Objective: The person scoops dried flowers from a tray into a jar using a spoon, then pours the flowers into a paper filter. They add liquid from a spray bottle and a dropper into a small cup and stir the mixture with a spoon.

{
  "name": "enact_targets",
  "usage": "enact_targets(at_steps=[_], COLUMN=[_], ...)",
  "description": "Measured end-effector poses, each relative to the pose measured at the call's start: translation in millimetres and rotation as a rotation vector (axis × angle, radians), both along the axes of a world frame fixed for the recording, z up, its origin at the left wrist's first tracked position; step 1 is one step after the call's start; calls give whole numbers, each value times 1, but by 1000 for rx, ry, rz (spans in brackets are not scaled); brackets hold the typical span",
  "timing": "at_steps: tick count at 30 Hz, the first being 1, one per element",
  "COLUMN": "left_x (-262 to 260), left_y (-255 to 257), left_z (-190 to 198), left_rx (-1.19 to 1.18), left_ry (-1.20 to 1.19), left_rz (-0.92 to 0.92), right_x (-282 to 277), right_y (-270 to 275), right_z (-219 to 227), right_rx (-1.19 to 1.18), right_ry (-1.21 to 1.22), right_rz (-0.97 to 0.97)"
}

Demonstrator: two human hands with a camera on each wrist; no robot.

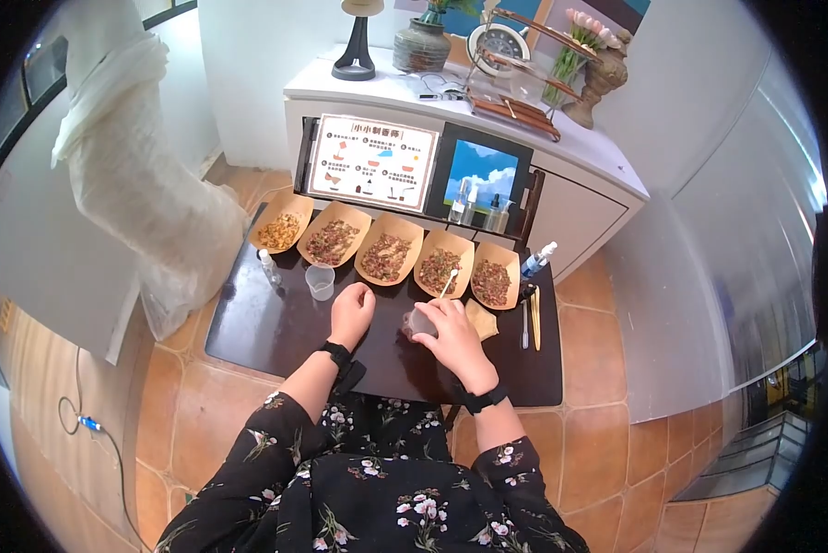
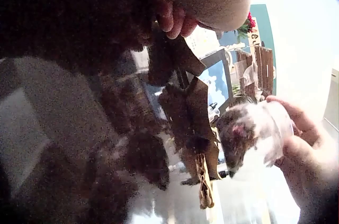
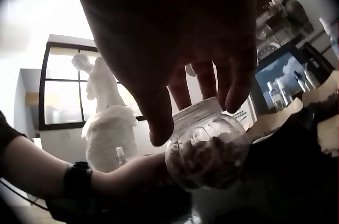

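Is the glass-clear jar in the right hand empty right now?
No: below the fingers of the right hand, pieces show through the clear wall of the jar.

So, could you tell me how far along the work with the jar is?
The jar already holds dried pieces, so some filling looks done. It is in hand now, the right hand gripping it near its rim. The five paper trays all hold dried material, so more filling may be left; whether the jar has enough, I cannot tell.
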State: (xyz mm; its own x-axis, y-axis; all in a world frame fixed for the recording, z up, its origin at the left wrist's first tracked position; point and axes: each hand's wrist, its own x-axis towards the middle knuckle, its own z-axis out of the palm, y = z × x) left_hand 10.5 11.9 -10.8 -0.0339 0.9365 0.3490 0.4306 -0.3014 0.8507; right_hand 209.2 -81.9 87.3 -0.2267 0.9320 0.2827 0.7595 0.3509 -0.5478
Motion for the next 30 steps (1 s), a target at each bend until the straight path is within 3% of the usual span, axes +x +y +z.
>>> enact_targets(at_steps=[3,6,9,11,12,15,17,20,23,27,29,30], left_x=[1,1,1,0,0,1,0,1,0,1,0,0], left_y=[0,0,-1,0,1,-2,-1,-2,0,-1,0,-1], left_z=[-1,0,0,1,1,2,3,0,0,-2,0,1], left_rx=[-3,8,-1,-18,5,3,-18,-5,7,7,18,8], left_ry=[6,4,3,2,14,20,15,12,18,21,24,23], left_rz=[3,12,6,0,2,-2,-4,-4,4,2,8,6], right_x=[3,0,3,-1,-5,4,2,0,3,0,3,0], right_y=[0,0,-1,-1,-3,-1,0,-2,-1,-3,-1,-1], right_z=[0,-1,0,-1,3,-3,-5,-8,-12,-6,-10,-12], right_rx=[-93,-14,-83,-55,-16,-111,-109,37,-100,-49,-186,-92], right_ry=[-114,25,-111,65,-18,-64,41,-67,-19,-86,62,68], right_rz=[23,28,-3,65,-8,31,81,-25,97,-10,111,94])
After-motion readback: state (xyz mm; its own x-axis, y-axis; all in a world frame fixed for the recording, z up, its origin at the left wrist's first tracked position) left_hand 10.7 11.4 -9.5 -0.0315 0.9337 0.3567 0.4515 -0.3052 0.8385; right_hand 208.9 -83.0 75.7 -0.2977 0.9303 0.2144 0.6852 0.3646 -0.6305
